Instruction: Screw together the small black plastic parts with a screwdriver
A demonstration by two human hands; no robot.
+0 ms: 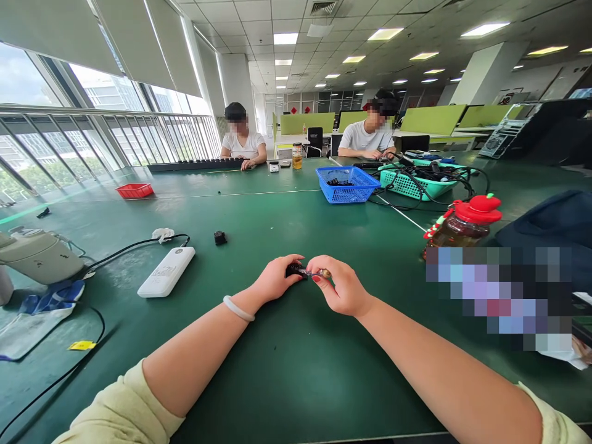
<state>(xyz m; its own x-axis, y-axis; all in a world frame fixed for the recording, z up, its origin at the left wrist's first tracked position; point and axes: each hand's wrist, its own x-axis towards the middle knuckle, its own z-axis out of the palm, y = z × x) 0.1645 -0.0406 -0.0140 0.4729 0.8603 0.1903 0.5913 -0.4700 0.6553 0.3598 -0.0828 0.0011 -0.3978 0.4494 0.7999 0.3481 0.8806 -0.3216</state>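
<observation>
Near the middle of the green table, my left hand (274,280) is closed around a small black part (294,269), fingers above and thumb below. Facing it, my right hand (345,287) pinches a thin tool with a rounded brownish end (326,274). The tool's thin front reaches the black part or lies right beside it; its exact kind is too small to tell. Another small black piece (221,238) lies on the table, left of and beyond my left hand.
A white power bank (167,272) with a black cable lies left. Ahead are a red tray (134,190), a blue basket (348,185) and a green basket (419,182) with cables. A red-lidded jar (467,222) stands right. Two people sit across the table (296,370).
</observation>
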